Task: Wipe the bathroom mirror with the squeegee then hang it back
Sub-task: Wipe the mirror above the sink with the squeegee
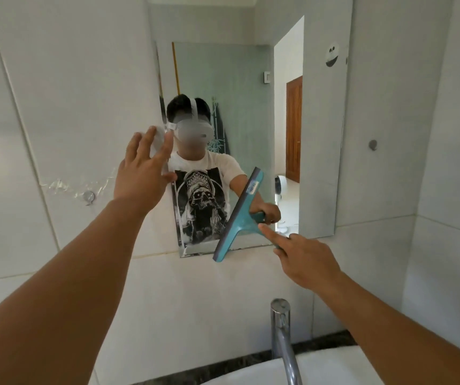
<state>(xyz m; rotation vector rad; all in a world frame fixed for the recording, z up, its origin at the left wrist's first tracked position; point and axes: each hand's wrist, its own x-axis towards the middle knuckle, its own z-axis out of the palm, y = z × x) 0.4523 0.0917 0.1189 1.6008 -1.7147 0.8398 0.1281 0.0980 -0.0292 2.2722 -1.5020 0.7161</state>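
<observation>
The mirror [317, 134] hangs on the white tiled wall and reflects a person in a printed T-shirt. A teal squeegee [237, 218] lies with its blade tilted against the mirror's lower part, its bottom end past the lower edge. My right hand [304, 259] grips its handle, index finger stretched along it. My left hand [145, 170] is flat with fingers spread at the mirror's left edge, over a white round fitting [159, 137].
A small metal wall hook [88, 196] sits left of the mirror, another hook [372, 144] on the wall to the right. A chrome tap [281, 337] rises over the white basin [331, 365] directly below. A round sticker [333, 54] is on the mirror's upper right.
</observation>
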